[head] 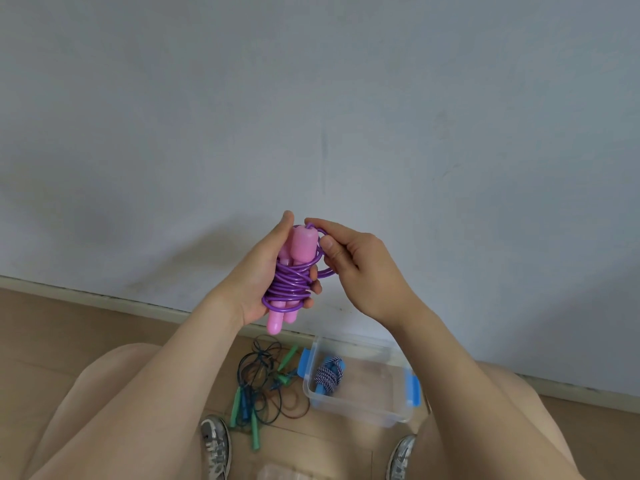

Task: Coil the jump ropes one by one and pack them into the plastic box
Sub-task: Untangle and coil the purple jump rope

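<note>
Rope in hand: the glossy purple plastic jump rope is sitting wound round its own two pink moulded handles, held up in front of the grey wall and well above the box.
Left hand: the left hand is gripping the bundle, fingers curling round the coils.
Right hand: the right hand is pinching the last loose loop beside the handle tops; it is hard to tell whether it is tucking it in.
Box: the clear rectangular plastic box with blue latches is standing open on the wooden floor, holding a coiled blue-and-white braided rope.
Waiting: a tangle of thin dark cords with green and blue handles is lying just left of the box.
Risk: the springy cord is likely straining to unwind; if the loop is let go untucked, the coils could be springing loose before reaching the box.
</note>
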Demonstrator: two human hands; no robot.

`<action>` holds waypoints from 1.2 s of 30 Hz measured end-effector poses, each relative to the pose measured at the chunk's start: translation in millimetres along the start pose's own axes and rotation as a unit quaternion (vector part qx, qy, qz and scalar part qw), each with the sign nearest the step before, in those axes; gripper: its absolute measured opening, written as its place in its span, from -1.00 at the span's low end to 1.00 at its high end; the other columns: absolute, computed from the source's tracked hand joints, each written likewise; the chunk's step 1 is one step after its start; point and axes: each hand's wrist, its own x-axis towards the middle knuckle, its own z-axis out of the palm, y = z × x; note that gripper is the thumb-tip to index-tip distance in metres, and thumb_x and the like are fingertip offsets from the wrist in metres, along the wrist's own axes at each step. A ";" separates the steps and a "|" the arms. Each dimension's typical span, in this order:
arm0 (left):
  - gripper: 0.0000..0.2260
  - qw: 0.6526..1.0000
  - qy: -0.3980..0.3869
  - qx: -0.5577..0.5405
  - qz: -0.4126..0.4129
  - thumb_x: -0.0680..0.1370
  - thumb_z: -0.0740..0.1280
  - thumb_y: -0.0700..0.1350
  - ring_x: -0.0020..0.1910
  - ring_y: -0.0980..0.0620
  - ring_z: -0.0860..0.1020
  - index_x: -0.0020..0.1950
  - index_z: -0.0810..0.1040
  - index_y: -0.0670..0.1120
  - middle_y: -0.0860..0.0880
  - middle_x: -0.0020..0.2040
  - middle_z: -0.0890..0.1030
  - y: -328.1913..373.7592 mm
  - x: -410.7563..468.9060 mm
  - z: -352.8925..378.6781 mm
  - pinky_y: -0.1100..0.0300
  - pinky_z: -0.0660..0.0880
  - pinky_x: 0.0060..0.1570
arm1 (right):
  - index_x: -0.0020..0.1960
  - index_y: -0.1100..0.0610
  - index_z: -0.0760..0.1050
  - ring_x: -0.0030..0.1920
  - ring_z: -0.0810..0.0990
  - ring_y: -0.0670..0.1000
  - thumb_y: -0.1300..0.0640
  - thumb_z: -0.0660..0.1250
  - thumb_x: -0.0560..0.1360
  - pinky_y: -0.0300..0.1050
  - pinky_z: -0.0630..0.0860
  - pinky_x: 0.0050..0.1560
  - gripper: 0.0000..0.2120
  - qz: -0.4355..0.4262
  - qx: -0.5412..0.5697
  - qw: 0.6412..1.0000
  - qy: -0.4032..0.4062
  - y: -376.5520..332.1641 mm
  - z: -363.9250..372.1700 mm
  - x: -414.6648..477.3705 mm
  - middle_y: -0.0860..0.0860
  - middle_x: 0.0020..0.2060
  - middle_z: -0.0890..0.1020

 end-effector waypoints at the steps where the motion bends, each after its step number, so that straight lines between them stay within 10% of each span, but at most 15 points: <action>1: -0.40 1.000 0.001 0.002 -0.004 0.61 0.24 0.37 -0.25 -0.18 0.62 -0.08 0.64 -0.19 -0.19 -0.22 0.59 0.2 0.0 0.2 -0.01 0.58 -0.25 | 0.46 0.05 0.54 -0.15 0.58 -0.17 0.13 0.16 0.77 -0.38 0.45 -0.02 -0.67 0.002 -0.004 1.000 -0.001 -1.2 1.0 -0.3 -0.22 -0.21 0.67; 7: -0.54 0.999 0.033 0.019 -0.009 0.63 0.30 0.24 -0.25 -0.11 0.68 -0.08 0.69 -0.15 -0.17 -0.14 0.68 2.1 -1.5 0.0 -0.07 0.60 -0.12 | 0.61 0.20 0.31 -0.10 0.56 -0.12 0.32 0.06 0.76 -0.60 0.41 -0.05 -0.57 -0.005 0.010 0.998 -0.059 -14.8 1.0 -5.7 0.27 0.05 0.66; 13: -0.55 0.999 0.019 0.032 -0.019 0.58 0.35 0.23 -0.21 -0.16 0.66 -0.05 0.69 -0.18 -0.19 -0.06 0.69 4.0 -3.8 -2.7 0.00 0.62 -0.23 | 0.57 0.04 0.33 -0.01 0.58 0.09 0.23 0.06 0.74 -0.07 0.49 0.07 -0.58 -0.035 -0.130 0.988 -0.078 -0.8 6.6 -2.6 0.01 -0.04 0.67; 28: -0.54 0.996 -0.008 0.081 0.018 0.61 0.30 0.26 -0.04 -0.14 0.67 0.14 0.66 -0.13 -0.21 0.05 0.71 -0.6 3.3 -9.2 -0.15 0.64 -0.02 | 0.50 0.07 0.41 -0.20 0.44 0.08 0.37 0.15 0.60 -0.04 0.42 -0.12 -0.50 -0.033 -0.159 0.985 -0.065 5.7 6.7 -3.6 0.00 -0.21 0.62; 36: -0.53 0.998 0.008 0.048 0.038 0.53 0.38 0.27 -0.12 -0.13 0.63 0.10 0.68 -0.13 -0.22 -0.05 0.64 -1.0 4.8 -10.4 -0.11 0.64 -0.06 | 0.50 0.10 0.47 0.12 0.71 -0.01 0.21 0.11 0.75 0.08 0.60 0.24 -0.64 0.025 -0.023 0.999 -0.018 6.5 12.8 -3.8 0.03 0.10 0.73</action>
